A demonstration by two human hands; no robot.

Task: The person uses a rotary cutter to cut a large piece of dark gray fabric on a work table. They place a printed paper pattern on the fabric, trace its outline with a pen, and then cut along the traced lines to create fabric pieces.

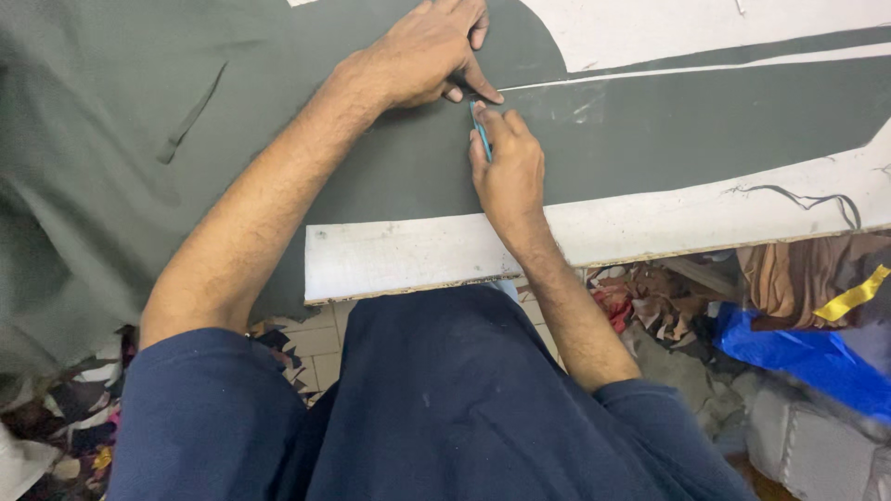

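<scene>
Two hands meet on the grey fabric (390,176) spread over the white worktop (399,260): the left hand (422,56) presses it flat, fingers bent, while the right hand (509,172) grips a thin blue tool (481,130) against it.

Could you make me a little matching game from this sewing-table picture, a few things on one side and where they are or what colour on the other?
Things:
1. left hand
2. right hand
3. fabric
4. plastic bag

Descriptions:
A. bright blue, down on the floor
B. grey-green, spread over the table
C. holds a slim blue tool
D. presses flat on the cloth

Pairs: 1-D, 2-C, 3-B, 4-A
</scene>
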